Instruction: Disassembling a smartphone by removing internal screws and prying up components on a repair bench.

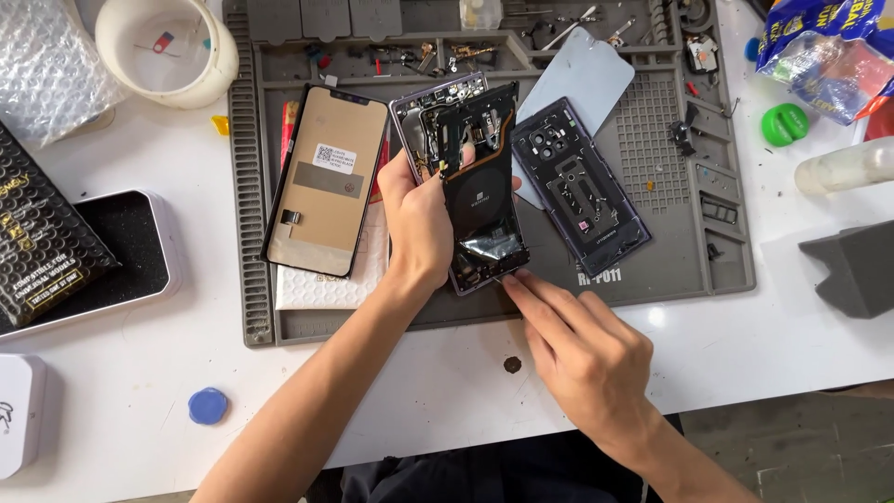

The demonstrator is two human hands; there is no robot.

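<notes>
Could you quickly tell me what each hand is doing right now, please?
Left hand: closed around the opened phone, holding it above the grey mat.
Right hand: fingertips at the phone's bottom edge; holding nothing visible.

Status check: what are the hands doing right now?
Left hand grips opened phone. Right hand fingers at its bottom edge. Back cover lies beside.

Both bare arms reach forward, hands close together.
Left hand [416,222] is curled in a grip, thumb up; right hand [582,349] lies palm down, fingers pointing toward it.
</notes>
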